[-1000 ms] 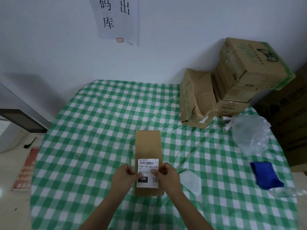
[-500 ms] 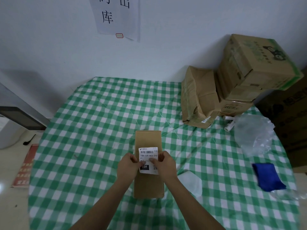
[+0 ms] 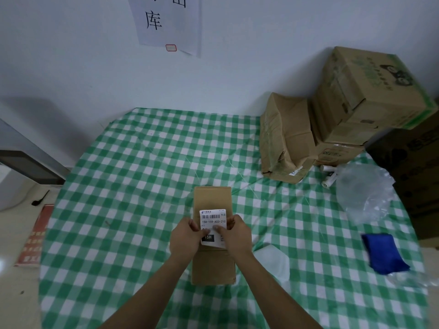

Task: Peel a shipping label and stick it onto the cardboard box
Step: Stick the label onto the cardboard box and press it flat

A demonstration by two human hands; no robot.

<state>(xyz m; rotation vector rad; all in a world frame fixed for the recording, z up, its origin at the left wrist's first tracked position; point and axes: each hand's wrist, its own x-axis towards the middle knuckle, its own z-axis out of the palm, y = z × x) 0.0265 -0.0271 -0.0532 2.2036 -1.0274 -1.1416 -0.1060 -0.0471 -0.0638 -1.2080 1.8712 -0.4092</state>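
Both-hand grip on label [image 3: 213, 223], checked tbl [image 3: 133, 186].

Only 1 view was given, from a wide-angle camera worn on the person's head. It looked forward and steeply down across the table [image 3: 133, 210], with the wall [image 3: 237, 67] and its paper sign [image 3: 166, 22] filling the upper part of the frame. Straight edges bowed toward the borders. Both forearms entered from the bottom edge and met just below the centre, where the left hand [image 3: 185, 239] and right hand [image 3: 237, 233] formed a 2-sided grip close to the lens. Beyond the grip lay open tablecloth; far to its right stood stacked cartons [image 3: 361, 98]. With 1 camera, no second view shared any part of the scene.
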